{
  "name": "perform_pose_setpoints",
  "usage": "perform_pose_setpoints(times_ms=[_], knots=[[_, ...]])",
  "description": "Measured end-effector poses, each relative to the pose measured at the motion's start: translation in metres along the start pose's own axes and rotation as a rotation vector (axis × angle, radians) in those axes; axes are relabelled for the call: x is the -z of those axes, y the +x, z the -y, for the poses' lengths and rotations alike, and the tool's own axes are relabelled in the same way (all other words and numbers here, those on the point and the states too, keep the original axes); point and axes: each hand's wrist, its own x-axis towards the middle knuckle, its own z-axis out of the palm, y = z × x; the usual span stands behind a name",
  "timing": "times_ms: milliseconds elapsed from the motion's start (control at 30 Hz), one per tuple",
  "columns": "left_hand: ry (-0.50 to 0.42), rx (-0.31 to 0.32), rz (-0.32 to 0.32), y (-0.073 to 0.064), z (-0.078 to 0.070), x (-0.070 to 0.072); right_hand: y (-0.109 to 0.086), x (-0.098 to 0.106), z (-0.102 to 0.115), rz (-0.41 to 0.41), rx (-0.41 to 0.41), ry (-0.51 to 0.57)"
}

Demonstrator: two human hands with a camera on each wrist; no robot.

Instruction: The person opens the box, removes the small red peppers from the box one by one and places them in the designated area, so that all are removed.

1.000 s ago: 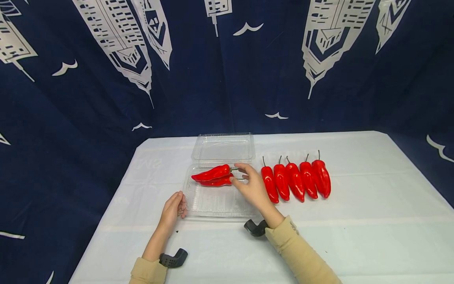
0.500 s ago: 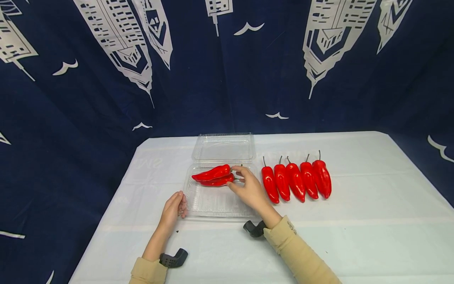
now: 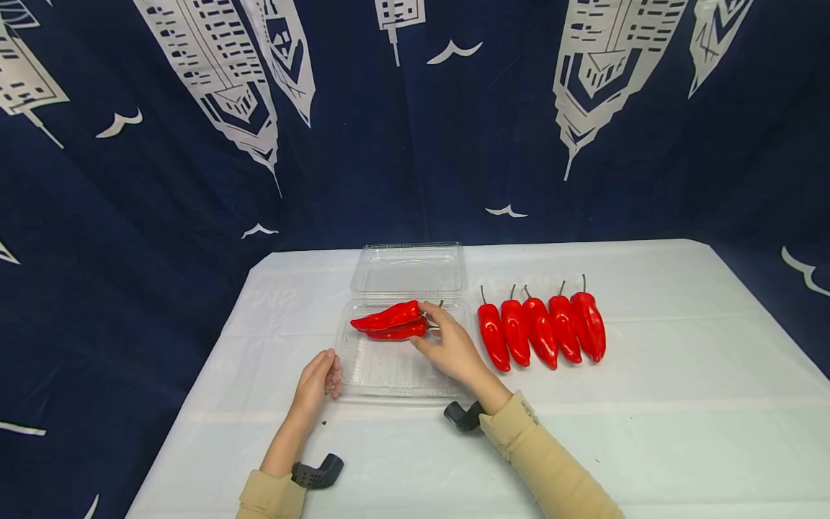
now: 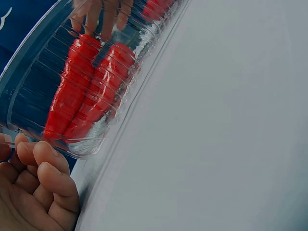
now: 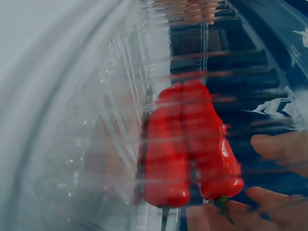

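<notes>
Two red chili peppers (image 3: 387, 316) lie side by side at the back of a clear plastic clamshell box (image 3: 395, 375), stems pointing right. My right hand (image 3: 452, 351) reaches over the box's right side, fingers spread at the stem ends. In the right wrist view, fingertips (image 5: 238, 214) touch or nearly touch the stem end of one pepper (image 5: 209, 144), seen through the ribbed wall. At the box's left edge, my left hand (image 3: 318, 378) has curled fingers. The left wrist view shows that hand (image 4: 43, 187) pinching the rim at the corner.
Several more red peppers (image 3: 538, 331) stand in a row on the white table (image 3: 681, 432), right of the box, stems away from me. The box's lid (image 3: 408, 270) lies folded back behind it. A dark blue printed cloth (image 3: 415, 158) hangs behind the table.
My right hand has shifted slightly left, its fingers coming closer to the peppers' stem ends. The lower pepper barely moved. My left hand has stayed at the box's edge.
</notes>
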Motion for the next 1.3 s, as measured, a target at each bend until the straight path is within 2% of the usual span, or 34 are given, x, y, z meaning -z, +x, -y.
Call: perform_pose_setpoints(times_ms=[433,667,1067,1300], knots=[[-0.003,0.029,-0.005,0.0005,0.0014,-0.0002,0.0007,-0.0018,-0.0026,-0.021,0.054,0.03],[-0.004,0.033,-0.008,0.0,-0.0001,-0.0004,0.002,-0.0029,-0.0026,-0.041,0.05,0.006],[-0.003,0.027,-0.004,-0.0003,-0.0014,-0.0005,0.0018,-0.004,-0.0013,-0.047,0.006,-0.019],[-0.011,0.024,-0.001,0.0003,-0.0013,-0.0002,0.0026,-0.0051,0.0004,-0.095,-0.051,-0.013]])
